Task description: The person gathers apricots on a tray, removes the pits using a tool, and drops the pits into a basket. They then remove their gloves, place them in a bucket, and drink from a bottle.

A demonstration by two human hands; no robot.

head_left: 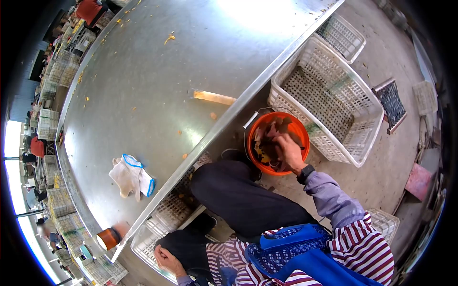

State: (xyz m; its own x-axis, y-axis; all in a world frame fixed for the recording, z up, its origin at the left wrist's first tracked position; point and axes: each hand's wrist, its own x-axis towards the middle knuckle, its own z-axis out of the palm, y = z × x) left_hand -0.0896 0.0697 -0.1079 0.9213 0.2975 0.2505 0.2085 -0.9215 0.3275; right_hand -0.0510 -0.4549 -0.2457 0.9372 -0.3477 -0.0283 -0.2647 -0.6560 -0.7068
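Observation:
My right hand (pixel 290 153) reaches into an orange bucket (pixel 301 128) on the floor beside the table. Its fingers are curled among brownish-red, leaf-like scraps (pixel 272 129) and a few yellow bits; the fingertips are partly hidden, so what they pinch cannot be made out. The bucket's wire handle leans toward the table, its white grip (pixel 250 119) at the rim. My left hand (pixel 169 262) lies flat and open on my dark trouser leg, holding nothing.
A metal table (pixel 157 95) bears a pale strip (pixel 214 98), light gloves with blue cuffs (pixel 132 176), and yellow scraps. At its corner is an orange-brown cylinder (pixel 109 238). White plastic crates (pixel 360 128) stand right of the bucket; a small stool (pixel 392 106) is beyond. Other people are at far left.

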